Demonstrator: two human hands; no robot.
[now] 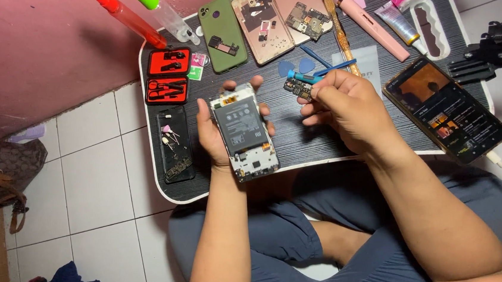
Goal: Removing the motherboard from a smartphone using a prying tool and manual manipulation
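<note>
holding opened phone (244,131), circuit board (298,88)

— What do you wear on your arms?

— Nothing. Both your arms are bare all the way up, with no sleeves. Your left hand (221,130) and your right hand (344,107) have no gloves, no rings and no watch.

— And on your legs?

— You wear soft shorts of a grey-blue colour. The cloth is plain and has folds and creases over your thighs. The shorts stop near your knees, and the leg below them is bare.

— Any shoes?

— Your feet are out of sight, so I can't tell.
</note>
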